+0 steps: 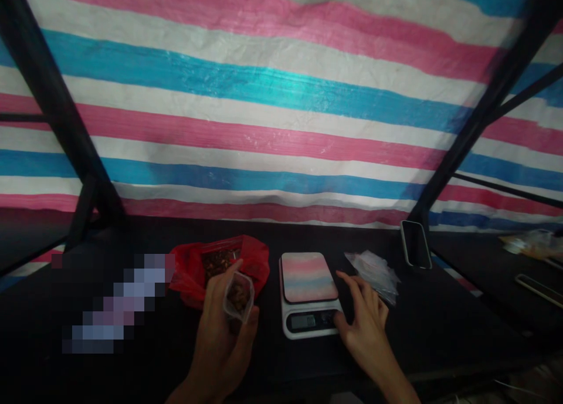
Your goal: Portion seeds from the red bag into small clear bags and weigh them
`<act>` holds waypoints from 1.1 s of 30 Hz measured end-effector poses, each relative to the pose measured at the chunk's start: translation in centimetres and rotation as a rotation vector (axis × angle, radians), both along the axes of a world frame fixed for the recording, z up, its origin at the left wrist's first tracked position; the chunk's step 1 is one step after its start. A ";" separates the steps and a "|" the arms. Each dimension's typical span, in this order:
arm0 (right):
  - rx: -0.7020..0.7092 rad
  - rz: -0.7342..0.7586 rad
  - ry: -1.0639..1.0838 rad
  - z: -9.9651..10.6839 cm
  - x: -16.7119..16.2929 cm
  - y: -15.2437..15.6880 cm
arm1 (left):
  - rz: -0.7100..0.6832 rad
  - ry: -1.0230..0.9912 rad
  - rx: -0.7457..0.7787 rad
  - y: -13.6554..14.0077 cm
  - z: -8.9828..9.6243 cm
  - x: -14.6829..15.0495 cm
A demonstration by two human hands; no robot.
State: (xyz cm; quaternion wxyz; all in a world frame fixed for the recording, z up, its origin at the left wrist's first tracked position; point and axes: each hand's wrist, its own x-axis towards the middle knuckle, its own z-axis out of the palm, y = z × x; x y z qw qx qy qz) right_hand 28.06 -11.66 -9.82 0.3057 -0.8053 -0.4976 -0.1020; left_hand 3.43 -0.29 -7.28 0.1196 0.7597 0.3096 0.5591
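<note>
My left hand (222, 328) is wrapped round a small clear plastic bag (240, 298), its mouth spread and brown pieces showing inside. Just behind that hand sits a red plastic bag (255, 260), opened out, with dark brown bits in it. A white kitchen scale (308, 278) with a shiny plate and a small display stands in the middle; the digits are too faint to read. My right hand (363, 316) is at the scale's right side, fingers apart, its thumb at the buttons beside the display. Nothing is held in it.
Flat clear plastic bags (373, 272) lie right of the scale. A phone (416, 245) leans by the right black post (457, 140). Another phone-like object (541, 292) lies farther right. A striped sheet (264, 128) hangs behind the black table (281, 369). A blurred patch covers the left.
</note>
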 end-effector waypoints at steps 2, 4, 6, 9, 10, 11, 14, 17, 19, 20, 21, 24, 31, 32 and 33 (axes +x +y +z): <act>-0.017 0.001 -0.022 0.1 0.0 0.2 | 0.022 -0.012 0.008 0.0 0.1 0.2; -0.033 0.010 -0.037 0.2 0.2 0.4 | 0.042 -0.020 0.014 0.1 0.1 0.4; -0.045 0.020 -0.035 0.3 0.3 0.5 | 0.049 -0.018 0.004 0.2 0.1 0.6; -0.057 0.031 -0.027 0.3 0.5 0.7 | 0.049 -0.019 -0.023 0.4 0.1 0.8; -0.057 0.035 -0.026 0.3 0.4 0.7 | 0.050 -0.018 -0.032 0.4 0.1 0.9; -0.056 0.041 -0.023 0.3 0.4 0.7 | 0.051 -0.017 -0.039 0.5 0.1 1.0; -0.052 0.057 -0.006 0.5 0.4 0.7 | 0.045 -0.028 -0.046 0.6 0.2 1.6; -0.055 0.063 0.016 0.8 0.3 0.7 | 0.035 -0.036 -0.043 0.5 0.2 2.1; -0.059 0.067 0.027 0.9 0.3 0.6 | 0.025 -0.020 -0.047 0.3 0.0 2.3; -0.060 0.071 0.029 1.0 0.3 0.5 | 0.020 -0.013 -0.049 0.2 -0.1 2.3; -0.057 0.074 0.026 0.9 0.4 0.5 | 0.016 -0.009 -0.050 0.1 -0.2 2.3; -0.023 0.084 0.007 0.6 0.5 0.2 | 0.004 0.004 -0.040 0.1 -0.4 2.0; -0.018 0.115 0.026 0.4 0.9 -0.1 | 0.034 -0.050 -0.084 0.2 -0.2 1.8; -0.019 0.111 0.036 0.5 1.0 -0.1 | 0.031 -0.051 -0.081 0.2 -0.1 1.8; -0.017 0.102 0.050 0.5 1.0 -0.2 | 0.028 -0.050 -0.079 0.2 -0.1 1.9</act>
